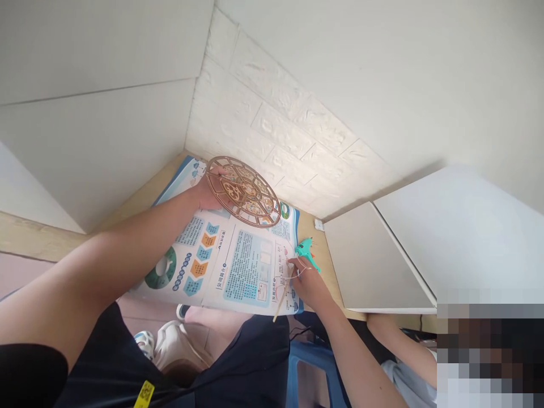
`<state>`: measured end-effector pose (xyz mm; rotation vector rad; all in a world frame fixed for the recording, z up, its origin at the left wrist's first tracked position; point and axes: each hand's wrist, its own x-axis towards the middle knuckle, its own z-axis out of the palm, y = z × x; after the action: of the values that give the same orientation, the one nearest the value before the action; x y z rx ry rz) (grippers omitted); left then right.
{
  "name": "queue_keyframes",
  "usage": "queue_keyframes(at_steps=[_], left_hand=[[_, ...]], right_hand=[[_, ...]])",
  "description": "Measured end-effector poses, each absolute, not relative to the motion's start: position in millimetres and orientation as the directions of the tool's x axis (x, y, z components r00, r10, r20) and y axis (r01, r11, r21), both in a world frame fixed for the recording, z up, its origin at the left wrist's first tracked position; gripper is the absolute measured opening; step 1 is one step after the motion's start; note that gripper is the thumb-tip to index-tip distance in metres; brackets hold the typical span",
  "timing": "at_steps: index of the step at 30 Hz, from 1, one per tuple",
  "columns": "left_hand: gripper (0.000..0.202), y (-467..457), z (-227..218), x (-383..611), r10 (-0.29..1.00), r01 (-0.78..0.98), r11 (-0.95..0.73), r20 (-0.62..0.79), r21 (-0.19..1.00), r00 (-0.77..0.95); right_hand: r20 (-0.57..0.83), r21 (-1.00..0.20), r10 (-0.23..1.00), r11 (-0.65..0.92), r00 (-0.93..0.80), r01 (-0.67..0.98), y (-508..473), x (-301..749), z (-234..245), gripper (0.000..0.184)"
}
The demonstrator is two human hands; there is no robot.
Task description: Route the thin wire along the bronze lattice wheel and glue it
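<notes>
A round openwork disc [260, 214] with ornate cut-out panels is tilted up over the printed sheet, and my left hand [209, 191] grips its left side. Some of those fingers show through the cut-outs. On the right, my right hand [306, 281] is closed, with its fingertips pinched over the sheet's right edge. From it a thin pale stick [279, 306] slants down toward the sheet's near edge. A thin white cord loops around these fingers. Just beyond them lies a teal glue gun [304, 247]; whether the hand touches it is unclear.
A printed sheet [238, 226] covers much of the wooden table [329, 277]. White panels stand left and right, with a brick-patterned wall [293, 130] behind. A blue stool [312, 354] is below, and another person's arm [403, 343] is at the right.
</notes>
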<state>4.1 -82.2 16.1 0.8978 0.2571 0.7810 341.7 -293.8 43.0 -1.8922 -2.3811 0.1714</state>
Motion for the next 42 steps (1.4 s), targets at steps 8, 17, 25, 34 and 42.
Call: queue_keyframes(at_steps=[8, 17, 25, 34, 42], left_hand=[[0.085, -83, 22, -2, 0.736, -0.575, 0.483, 0.05, 0.661, 0.676], [0.084, -81, 22, -2, 0.705, -0.516, 0.536, -0.018, 0.668, 0.709], [0.082, -83, 27, -2, 0.673, -0.453, 0.552, -0.053, 0.7, 0.738], [0.082, -83, 26, 0, 0.596, -0.366, 0.576, -0.07, 0.731, 0.8], [0.083, -79, 22, 3, 0.572, -0.357, 0.607, -0.079, 0.71, 0.817]], right_hand=[[-0.303, -0.076, 0.949, 0.072, -0.091, 0.995, -318, 311, 84, 0.028], [-0.453, 0.028, 0.875, -0.178, 0.171, 0.984, -344, 348, 140, 0.027], [-0.222, 0.043, 0.927, -0.302, 0.304, 0.952, -276, 367, 142, 0.041], [-0.166, -0.041, 0.927, -0.346, 0.335, 0.937, -179, 307, 81, 0.029], [-0.063, -0.18, 0.929, -0.37, 0.364, 0.912, -235, 322, 79, 0.038]])
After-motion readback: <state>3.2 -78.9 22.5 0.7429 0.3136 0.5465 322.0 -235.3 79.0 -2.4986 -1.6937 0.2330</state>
